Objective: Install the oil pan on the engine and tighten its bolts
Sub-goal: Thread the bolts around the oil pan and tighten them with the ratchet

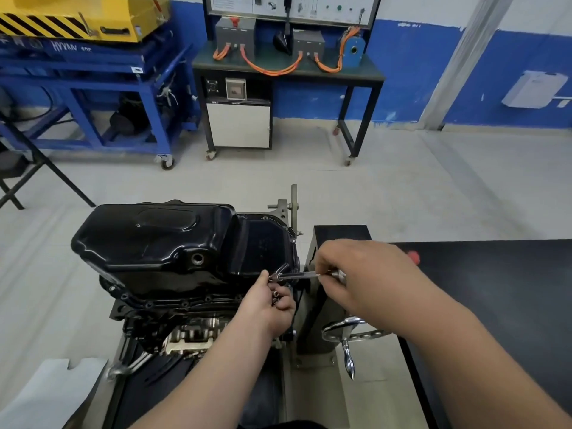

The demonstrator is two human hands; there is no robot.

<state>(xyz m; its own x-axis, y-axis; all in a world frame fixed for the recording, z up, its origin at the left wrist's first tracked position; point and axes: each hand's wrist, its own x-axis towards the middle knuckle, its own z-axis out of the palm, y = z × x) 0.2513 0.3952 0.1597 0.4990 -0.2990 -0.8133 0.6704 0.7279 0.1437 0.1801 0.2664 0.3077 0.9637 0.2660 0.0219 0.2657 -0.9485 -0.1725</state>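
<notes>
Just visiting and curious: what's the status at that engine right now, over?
Left hand holding small bolts, fingers at tool tip. Right hand gripping the tool. Black pan sitting on engine. Nothing blocking.

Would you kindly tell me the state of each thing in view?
oil pan: seated on the engine, drain hole looks open.
driver: level, tip at the pan's flange.
left hand: holds spare bolts, touches the tip.
right hand: grips the driver's end.
</notes>
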